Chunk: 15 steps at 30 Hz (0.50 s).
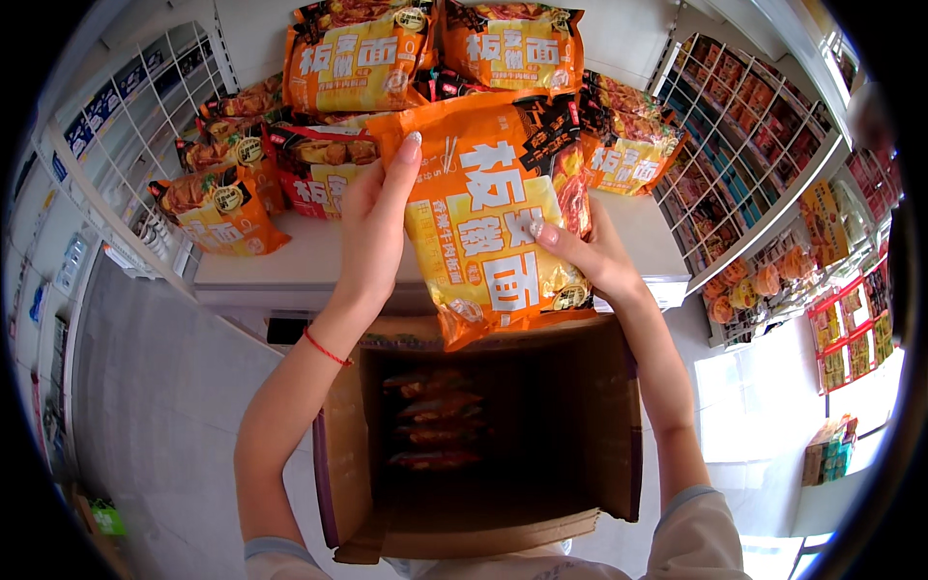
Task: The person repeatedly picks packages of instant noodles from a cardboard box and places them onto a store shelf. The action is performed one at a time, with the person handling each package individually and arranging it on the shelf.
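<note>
An orange noodle packet is held up in front of the shelf, tilted sideways, its printed front towards me. My left hand grips its upper left edge, thumb on the front. My right hand holds the lower right side, thumb also on the front. Below the packet stands an open cardboard box with several packets stacked in its dark inside. Behind, more orange packets stand on the white shelf, along with a red one partly hidden by my left hand.
White wire grid panels flank the shelf on both sides. Stocked racks stand beyond the right panel, with hanging bags below them. Stacked cartons are at the far right. Grey tiled floor shows on the left.
</note>
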Motion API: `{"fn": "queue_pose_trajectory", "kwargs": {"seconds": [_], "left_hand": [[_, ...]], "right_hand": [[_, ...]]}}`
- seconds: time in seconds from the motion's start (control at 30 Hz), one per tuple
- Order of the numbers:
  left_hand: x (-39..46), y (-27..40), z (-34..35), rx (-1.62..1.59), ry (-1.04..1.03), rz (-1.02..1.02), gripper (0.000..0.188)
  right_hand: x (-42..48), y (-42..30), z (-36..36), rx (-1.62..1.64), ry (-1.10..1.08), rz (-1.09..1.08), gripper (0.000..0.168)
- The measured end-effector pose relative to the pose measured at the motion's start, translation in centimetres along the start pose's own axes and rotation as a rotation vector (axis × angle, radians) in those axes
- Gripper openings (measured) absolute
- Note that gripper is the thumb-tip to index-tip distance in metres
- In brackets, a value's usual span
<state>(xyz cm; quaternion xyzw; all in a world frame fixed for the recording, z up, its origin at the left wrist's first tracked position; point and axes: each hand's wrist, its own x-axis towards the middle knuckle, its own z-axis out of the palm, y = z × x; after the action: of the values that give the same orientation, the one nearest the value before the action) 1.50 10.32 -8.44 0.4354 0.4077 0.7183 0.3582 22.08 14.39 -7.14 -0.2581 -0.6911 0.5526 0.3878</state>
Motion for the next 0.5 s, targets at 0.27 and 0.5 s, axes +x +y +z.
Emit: {"fn": "queue_pose_trajectory", "kwargs": {"seconds": [0.27,0.5], "left_hand": [[0.2,0.5,-0.3,-0.126,-0.101,0.003,0.060],[0.5,-2.1,-0.6,-0.026,-0.180,0.101,0.046]], "right_hand": [[-0.7,0.3,-0.5,0.239,0.161,0.103,0.070],[-2.1,1.1,-2.3,0.293,-0.342,0.057,0.073]]}}
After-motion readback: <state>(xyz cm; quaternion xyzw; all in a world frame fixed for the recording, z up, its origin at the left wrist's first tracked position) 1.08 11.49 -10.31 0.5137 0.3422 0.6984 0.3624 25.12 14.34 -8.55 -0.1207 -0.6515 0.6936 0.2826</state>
